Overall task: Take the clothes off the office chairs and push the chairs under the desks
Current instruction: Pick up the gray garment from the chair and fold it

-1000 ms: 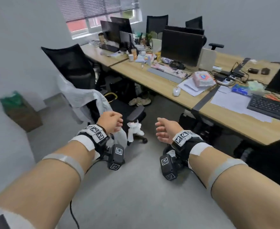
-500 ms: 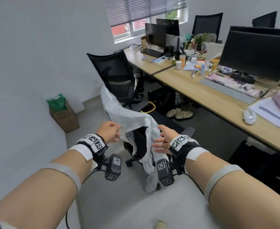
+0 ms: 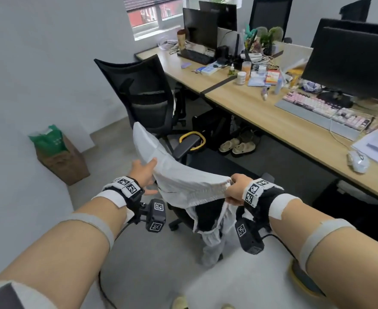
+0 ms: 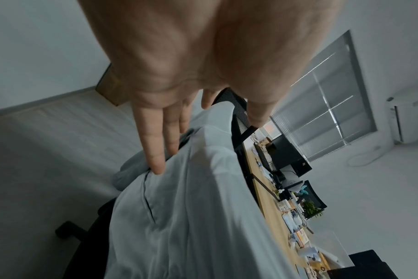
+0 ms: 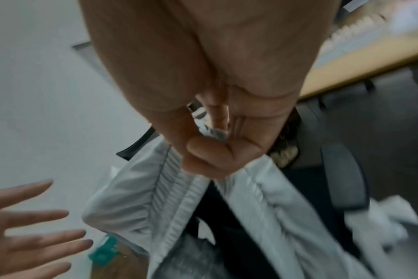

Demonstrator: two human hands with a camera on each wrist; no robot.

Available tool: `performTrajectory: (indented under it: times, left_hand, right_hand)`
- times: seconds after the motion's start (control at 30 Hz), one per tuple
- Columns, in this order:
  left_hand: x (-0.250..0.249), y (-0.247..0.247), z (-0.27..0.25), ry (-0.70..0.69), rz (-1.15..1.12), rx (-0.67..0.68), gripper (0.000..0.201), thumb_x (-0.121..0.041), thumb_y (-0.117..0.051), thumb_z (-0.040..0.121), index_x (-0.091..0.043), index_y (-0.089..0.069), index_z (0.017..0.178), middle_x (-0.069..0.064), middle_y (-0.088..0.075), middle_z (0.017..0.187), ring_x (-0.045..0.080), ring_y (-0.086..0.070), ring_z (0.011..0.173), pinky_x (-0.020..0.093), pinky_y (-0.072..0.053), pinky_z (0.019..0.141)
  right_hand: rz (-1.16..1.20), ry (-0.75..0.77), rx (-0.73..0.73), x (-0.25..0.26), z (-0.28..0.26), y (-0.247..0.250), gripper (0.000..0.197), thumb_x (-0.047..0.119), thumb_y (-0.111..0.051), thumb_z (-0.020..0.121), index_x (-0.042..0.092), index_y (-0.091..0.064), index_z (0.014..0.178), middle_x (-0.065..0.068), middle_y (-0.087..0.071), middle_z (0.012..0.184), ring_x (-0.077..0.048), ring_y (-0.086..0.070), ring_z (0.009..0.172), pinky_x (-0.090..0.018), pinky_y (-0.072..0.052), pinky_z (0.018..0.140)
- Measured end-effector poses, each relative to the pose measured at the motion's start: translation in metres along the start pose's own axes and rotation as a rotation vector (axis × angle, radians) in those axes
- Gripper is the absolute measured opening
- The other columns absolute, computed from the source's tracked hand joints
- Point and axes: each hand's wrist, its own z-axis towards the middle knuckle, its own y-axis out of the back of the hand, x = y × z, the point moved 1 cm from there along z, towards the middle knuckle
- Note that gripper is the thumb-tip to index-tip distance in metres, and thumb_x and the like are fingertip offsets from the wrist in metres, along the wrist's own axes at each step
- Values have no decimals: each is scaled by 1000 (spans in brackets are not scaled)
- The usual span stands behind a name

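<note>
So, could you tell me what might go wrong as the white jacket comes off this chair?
1. Only the right hand grips the white fabric jacket, at its ribbed hem; the left hand is open beside it, so the jacket may slip or drag.
2. Its lower part hangs down behind the black office chair toward the wheeled base and could snag there.
3. A pull may roll the chair away from the wooden desk.

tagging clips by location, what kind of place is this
Most likely a shared office. Long wooden desks stand in a row with monitors and a keyboard on them, and black mesh office chairs stand beside them, the nearest draped with a white jacket.
</note>
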Motion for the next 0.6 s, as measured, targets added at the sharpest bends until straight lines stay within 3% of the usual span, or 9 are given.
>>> performTrajectory:
  times: [0.07,0.17,0.27,0.33,0.4,0.5,0.6]
  left_hand:
    - [6,4,20,33,-29,76,53,-49,-60,95,-20,-44,136,5,-56,127,29,-65,106,60,-57,92]
    - [15,3,37,36,-56,179,26,-40,-62,97,-17,-58,109,8,-66,118,29,-70,105,50,-62,84]
    - [18,-3,38,12,-122,120,13,-10,-60,98,-4,-56,88,17,-66,93,24,-70,82,33,-64,56]
    - [17,-5,36,-45,-43,94,20,-5,-59,98,-6,-53,79,13,-63,83,19,-65,68,24,-59,46]
    - [13,-3,34,-113,58,70,22,-6,-58,97,-12,-53,77,11,-64,88,17,-64,68,20,-56,46]
    - [-6,4,14,-194,60,27,16,-2,-51,97,-11,-55,85,15,-58,95,19,-61,68,25,-60,49]
    - [-42,9,-23,-303,-146,-28,20,5,-44,97,-10,-55,103,20,-52,108,29,-61,87,41,-64,69]
  right_hand:
    - [-198,23,-26,12,-14,7,17,-5,-50,76,10,-51,85,-10,-56,49,-18,-44,35,-24,-39,42]
    - [-239,65,14,41,-31,16,34,-5,-52,74,3,-59,106,-19,-55,66,-20,-40,40,-21,-34,41]
    - [-89,156,20,75,-47,25,41,-2,-51,82,8,-56,122,-16,-51,69,-19,-39,39,-19,-30,39]
    - [15,259,20,96,-58,29,39,-4,-50,84,15,-55,118,-10,-47,62,-18,-36,37,-20,-27,41]
    - [111,392,13,115,-68,34,40,-6,-50,83,18,-58,114,-8,-46,58,-18,-33,39,-24,-24,45]
    - [159,576,-58,131,-86,49,43,-11,-48,81,14,-60,114,-8,-45,64,-15,-33,39,-23,-24,42]
    - [163,680,-124,131,-100,74,39,-10,-48,83,15,-61,110,-4,-50,65,-13,-36,41,-24,-29,43]
